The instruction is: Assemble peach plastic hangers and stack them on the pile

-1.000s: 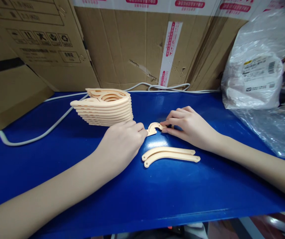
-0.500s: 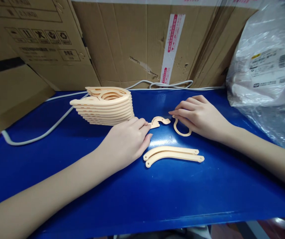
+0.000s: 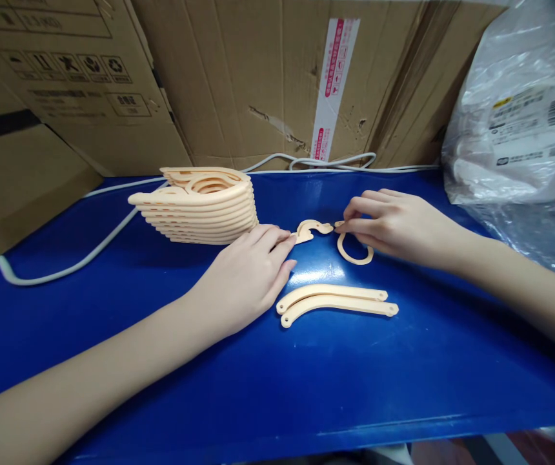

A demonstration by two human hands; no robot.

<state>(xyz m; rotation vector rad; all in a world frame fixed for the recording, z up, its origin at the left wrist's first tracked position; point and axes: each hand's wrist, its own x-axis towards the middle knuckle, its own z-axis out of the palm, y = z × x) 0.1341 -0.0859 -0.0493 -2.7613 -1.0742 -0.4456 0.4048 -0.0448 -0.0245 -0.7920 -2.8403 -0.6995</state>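
Note:
My left hand [image 3: 253, 271] rests on the table with its fingers pressed over the left end of a small cream S-curved piece [image 3: 312, 226], thumb slightly apart. My right hand [image 3: 388, 223] is closed in a pinch at the upper end of a cream C-shaped hook [image 3: 355, 258]; its fingertips cover part of it. The S-curved piece and the hook lie almost end to end. In front of them, side by side, are two long curved cream arms [image 3: 338, 302] with holes at their ends. A neat stack of cream folded hangers [image 3: 200, 210] stands behind my left hand.
Cardboard boxes [image 3: 258, 71] wall off the back and left of the blue tabletop [image 3: 258, 387]. A white cable [image 3: 79, 261] loops along the left and back edge. Clear plastic wrap around a labelled white package [image 3: 514, 142] sits at the back right.
My right hand has shifted slightly right and its fingers have bent in more. My left hand keeps its place on the S-curved piece. The view has moved slightly.

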